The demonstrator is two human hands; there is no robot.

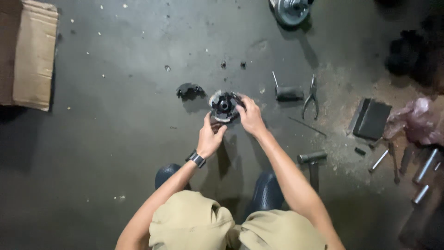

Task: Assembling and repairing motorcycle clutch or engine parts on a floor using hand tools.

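Note:
A round dark metal part (223,105) with a central hub and shiny rim rests on the grey concrete floor in front of me. My left hand (210,138), with a dark watch on its wrist, grips the part's near edge. My right hand (250,115) holds its right side, fingers curled over the rim. A smaller dark curved piece (190,90) lies on the floor just left of the part, apart from both hands.
Right of my hands lie a short black tool (288,93), pliers (311,98), a hammer (313,160), a dark flat block (371,119) and several metal sockets (424,171). A cardboard sheet (33,53) sits far left. A shiny round assembly (291,10) stands at the top.

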